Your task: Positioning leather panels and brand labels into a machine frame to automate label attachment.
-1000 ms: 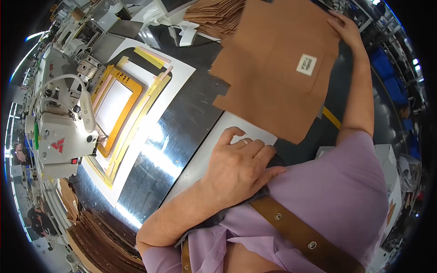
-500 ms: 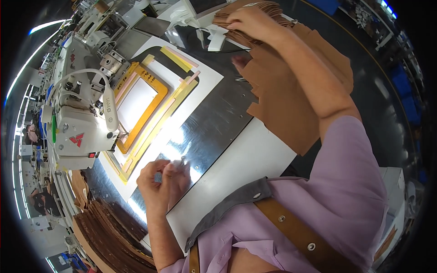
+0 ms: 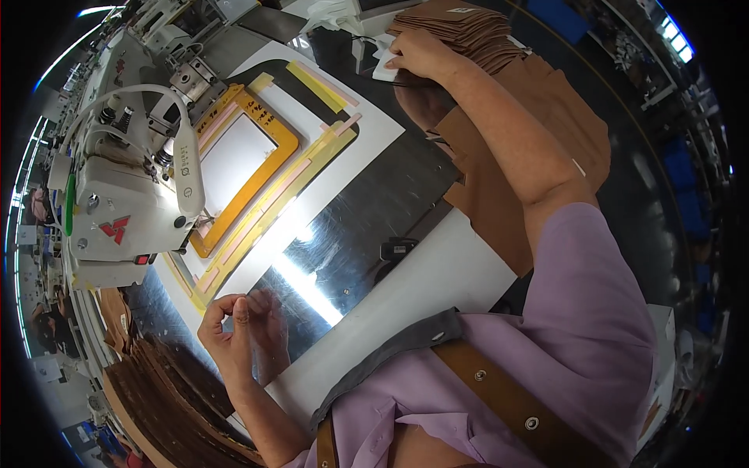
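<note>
Right hand [image 3: 417, 56]: fingers bent, touching the white piece [image 3: 383, 72] beside the brown stack [image 3: 456, 27] on the bench [image 3: 402, 175], can't tell if gripping. Pinch one edge lightly. Left hand [image 3: 226, 335]: fingers curled, grip unclear.

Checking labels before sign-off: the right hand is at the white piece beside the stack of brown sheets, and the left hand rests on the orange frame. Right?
No: the head view shows the left hand apart from the orange frame, lower in the picture. The right hand is at the white piece beside the stack of brown sheets.
</note>
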Motion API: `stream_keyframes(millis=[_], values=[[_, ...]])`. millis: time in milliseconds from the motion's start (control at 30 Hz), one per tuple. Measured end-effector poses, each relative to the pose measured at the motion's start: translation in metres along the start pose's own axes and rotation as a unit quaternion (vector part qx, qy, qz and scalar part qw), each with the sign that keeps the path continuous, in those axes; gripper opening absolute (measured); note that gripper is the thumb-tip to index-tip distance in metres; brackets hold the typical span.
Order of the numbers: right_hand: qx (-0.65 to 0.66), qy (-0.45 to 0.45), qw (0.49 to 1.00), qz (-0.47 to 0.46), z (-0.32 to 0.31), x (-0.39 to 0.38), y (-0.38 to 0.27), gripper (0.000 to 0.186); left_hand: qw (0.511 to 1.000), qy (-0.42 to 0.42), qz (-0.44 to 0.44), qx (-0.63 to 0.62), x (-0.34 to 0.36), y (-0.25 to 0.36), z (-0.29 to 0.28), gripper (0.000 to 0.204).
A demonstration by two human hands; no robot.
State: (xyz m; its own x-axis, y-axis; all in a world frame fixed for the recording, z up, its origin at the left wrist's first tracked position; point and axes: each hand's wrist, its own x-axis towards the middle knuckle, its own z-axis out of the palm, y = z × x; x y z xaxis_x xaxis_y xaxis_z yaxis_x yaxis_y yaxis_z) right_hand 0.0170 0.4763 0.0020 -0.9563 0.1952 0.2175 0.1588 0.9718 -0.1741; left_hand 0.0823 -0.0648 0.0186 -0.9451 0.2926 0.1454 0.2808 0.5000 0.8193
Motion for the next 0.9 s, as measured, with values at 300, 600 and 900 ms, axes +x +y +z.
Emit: stream_keyframes(millis=[300,600,900], values=[[-0.102,0.158,0.982,-0.011,0.030,0.019,-0.019,0.038,0.999,-0.033,0.006,0.011,0.001,0.008,0.014,0.021],[-0.047,0.083,0.994,-0.057,0.013,0.033,-0.008,0.019,0.999,-0.036,0.019,0.004,0.005,0.005,0.014,0.022],[0.008,0.052,0.998,-0.036,0.000,0.040,-0.007,0.015,0.999,-0.030,0.012,0.004,0.004,0.012,0.011,0.022]])
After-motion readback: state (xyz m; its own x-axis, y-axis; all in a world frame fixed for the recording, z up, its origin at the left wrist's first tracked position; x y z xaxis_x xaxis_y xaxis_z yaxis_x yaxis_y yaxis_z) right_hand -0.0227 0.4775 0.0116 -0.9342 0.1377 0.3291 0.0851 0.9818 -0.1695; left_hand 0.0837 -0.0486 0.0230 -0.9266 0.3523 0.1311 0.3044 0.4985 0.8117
